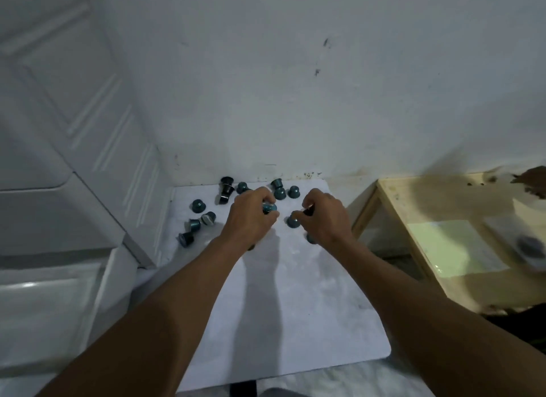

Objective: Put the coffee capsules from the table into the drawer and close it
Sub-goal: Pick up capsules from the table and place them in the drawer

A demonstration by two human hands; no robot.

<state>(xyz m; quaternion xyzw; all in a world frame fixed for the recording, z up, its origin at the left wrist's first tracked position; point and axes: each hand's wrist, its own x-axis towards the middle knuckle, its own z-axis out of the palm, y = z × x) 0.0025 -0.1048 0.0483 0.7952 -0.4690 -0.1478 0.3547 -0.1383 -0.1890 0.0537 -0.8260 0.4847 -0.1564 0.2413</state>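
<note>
Left hand (254, 216) low over the white table (295, 308), fingers curled round a teal capsule (269, 208); capsule on its side in the grip, long axis roughly across the view. Right hand (325, 216) just beside, thumb and fingertips pinched on a dark capsule (308, 211), mostly hidden, direction not readable. Between the two hands, on the tabletop, another teal capsule (293, 221), upright on its wide rim, narrow end up. Further capsules scattered toward the far edge: a back row (279, 193) mostly standing narrow end up, two dark ones (223, 198) near the wall, a left cluster (193, 224) mostly tipped on their sides, one of these (209, 218) with its foil face toward the camera. Pale wooden unit (443, 219) to the right of the table, white appliance (59, 130) to the left.
</note>
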